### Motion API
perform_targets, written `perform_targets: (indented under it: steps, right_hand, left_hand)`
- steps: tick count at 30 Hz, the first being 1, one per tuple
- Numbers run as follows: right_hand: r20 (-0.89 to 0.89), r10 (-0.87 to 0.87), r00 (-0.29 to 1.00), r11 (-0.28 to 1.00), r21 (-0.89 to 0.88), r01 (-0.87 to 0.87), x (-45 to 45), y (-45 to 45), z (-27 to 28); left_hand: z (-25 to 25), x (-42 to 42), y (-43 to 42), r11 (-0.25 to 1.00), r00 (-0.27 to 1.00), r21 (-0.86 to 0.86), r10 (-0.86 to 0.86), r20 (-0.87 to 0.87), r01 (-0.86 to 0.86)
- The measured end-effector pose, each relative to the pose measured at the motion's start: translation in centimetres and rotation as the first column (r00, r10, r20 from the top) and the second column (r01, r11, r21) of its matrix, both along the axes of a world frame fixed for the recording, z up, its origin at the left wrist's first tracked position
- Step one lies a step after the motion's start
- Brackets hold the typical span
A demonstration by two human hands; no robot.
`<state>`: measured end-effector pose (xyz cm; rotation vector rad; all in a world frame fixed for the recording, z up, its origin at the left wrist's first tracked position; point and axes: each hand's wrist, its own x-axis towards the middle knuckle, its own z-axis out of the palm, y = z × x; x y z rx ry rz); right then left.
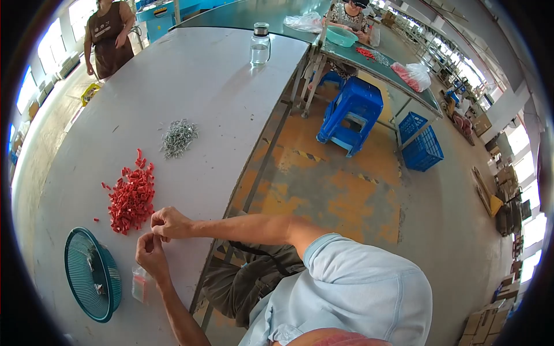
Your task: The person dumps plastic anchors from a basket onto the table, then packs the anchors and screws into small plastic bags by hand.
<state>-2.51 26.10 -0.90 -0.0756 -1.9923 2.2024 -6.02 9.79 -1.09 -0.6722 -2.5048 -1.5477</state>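
My right hand [171,224] and my left hand [152,256] meet above the table's near side, fingertips pinched close together. Whatever sits between the fingers is too small to make out. Just beyond them lies a heap of small red plastic pieces [131,199]. A smaller pile of thin silver metal pieces [179,138], like screws or pins, is farther along the tabletop. Beside my left hand is a small clear plastic bag [139,285] with something red in it. A green plastic basket [113,275] stands past the bag, holding some small shiny items.
A clear lidded bottle [259,46] stands on the white table [219,86]. Blue stools [353,112] and a blue crate [420,144] are on the floor by a green bench. One person [109,37] stands across the table; another [349,22] sits at that bench.
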Motion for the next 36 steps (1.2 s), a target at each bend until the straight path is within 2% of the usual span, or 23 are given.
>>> perform_targets:
  steps: [3,6,11,13,17,20,22,24,28,34,36]
  right_hand:
    - [-0.003,-0.003,1.0,1.0,0.007,0.003,-0.1,0.0,-0.1]
    - [0.049,0.012,0.999,1.0,-0.013,-0.011,0.2,0.2,0.5]
    - [0.038,0.033,0.999,0.999,0.014,-0.033,-0.2,-0.1,0.5]
    - [-0.013,-0.007,1.0,1.0,0.023,0.008,-0.5,-0.3,0.3]
    - [-0.021,-0.002,1.0,1.0,0.029,0.003,-0.8,-0.3,0.2]
    - [-0.012,-0.005,1.0,0.997,0.072,0.006,-0.9,-0.3,0.3]
    - [-0.152,-0.062,0.986,0.953,0.285,0.103,-1.0,-0.2,0.2]
    - [-0.17,-0.085,0.982,0.93,0.341,0.14,-0.8,-0.1,0.8]
    - [-0.276,-0.108,0.955,0.837,0.494,0.237,-0.7,-0.2,1.0]
    - [-0.254,-0.11,0.961,0.86,0.46,0.22,-0.2,-1.0,1.4]
    - [-0.236,-0.116,0.965,0.863,0.456,0.215,-0.2,-1.0,1.2]
  left_hand:
    - [0.1,0.3,0.3,0.997,1.0,0.077,-0.015,0.021,0.013]
    - [-0.4,-0.1,0.1,0.996,0.999,0.082,-0.03,-0.035,0.032]
    - [0.1,0.2,0.0,0.996,0.998,0.084,-0.017,-0.063,0.022]
    - [0.3,0.3,0.1,0.997,0.998,0.076,-0.016,-0.065,0.021]
    - [0.6,0.5,0.2,0.999,0.991,0.051,-0.008,-0.137,0.015]
    - [0.4,0.5,0.2,0.999,0.986,0.044,-0.001,-0.164,0.009]
    - [0.2,0.4,0.4,0.999,0.984,0.048,-0.005,-0.178,0.013]
    - [0.2,0.5,0.4,0.999,0.975,0.049,0.011,-0.222,0.0]
    - [0.3,0.5,0.2,0.998,0.973,0.031,0.064,-0.222,-0.059]
    - [0.2,0.5,0.2,0.993,0.987,0.1,0.07,-0.142,-0.056]
    - [0.6,0.4,0.1,0.995,0.999,0.099,0.011,-0.045,-0.007]
